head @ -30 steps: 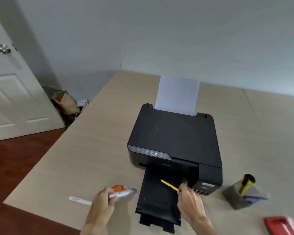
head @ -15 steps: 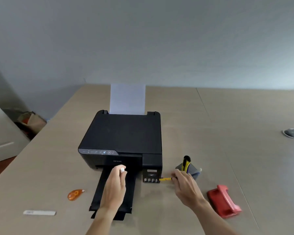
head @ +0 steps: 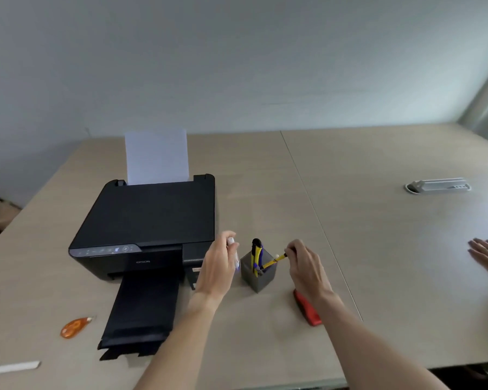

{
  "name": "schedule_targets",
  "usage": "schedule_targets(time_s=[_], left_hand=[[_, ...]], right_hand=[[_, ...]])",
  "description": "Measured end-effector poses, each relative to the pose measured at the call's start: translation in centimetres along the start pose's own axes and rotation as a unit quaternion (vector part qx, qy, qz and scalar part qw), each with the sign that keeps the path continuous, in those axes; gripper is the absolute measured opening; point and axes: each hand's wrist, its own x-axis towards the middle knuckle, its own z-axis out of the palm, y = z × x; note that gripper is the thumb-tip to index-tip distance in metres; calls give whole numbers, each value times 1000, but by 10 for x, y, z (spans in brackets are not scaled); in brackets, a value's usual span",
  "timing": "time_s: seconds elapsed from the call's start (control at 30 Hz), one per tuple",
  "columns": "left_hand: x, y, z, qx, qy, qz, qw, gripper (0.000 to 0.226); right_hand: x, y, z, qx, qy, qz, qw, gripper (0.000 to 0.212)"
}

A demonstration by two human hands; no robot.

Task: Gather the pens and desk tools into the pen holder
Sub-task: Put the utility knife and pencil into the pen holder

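Both hands now at lower centre: right hand [head: 304, 266] pinching yellow pencil [head: 273, 261], tip already dipped into holder [head: 258, 273]; left hand [head: 219, 266] gripping white pen [head: 234, 253] just beside it. Off the printer tray [head: 141, 311] a second ago; insertion begun.

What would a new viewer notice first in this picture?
Near the table's front edge, the right hand tips a yellow pen into the grey pen holder, while the left hand holds a white pen beside it. A black printer loaded with paper fills the left.
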Motion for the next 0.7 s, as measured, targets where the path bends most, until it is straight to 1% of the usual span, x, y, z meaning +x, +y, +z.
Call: schedule_targets(time_s=[0.07,0.17,0.23,0.37,0.5,0.6,0.67,0.7], left_hand=[[2,6,6,2,3,12,1000,14],[6,7,17,11,-13,25,1000,11],[9,3,25,14,-25,24,999,9],[14,-3,37,11,-50,15,999,11],[20,-9,45,21,-64,3,998,11],[24,-19,52,42,-70,0,997,10],[25,-23,55,51,-77,1,996,11],[24,-25,56,46,-82,-3,996,13]], right_hand=[[3,3,-1,-12,3,-5,1000,13],[7,3,1,-27,-41,-5,999,2],[9,2,3,-15,-70,9,997,14],[9,4,6,3,-89,21,996,40],[4,17,6,-41,-84,61,994,53],[-1,25,5,-93,-107,120,983,44],[-6,28,5,-122,-146,174,966,34],[-9,29,6,-140,-165,199,956,26]])
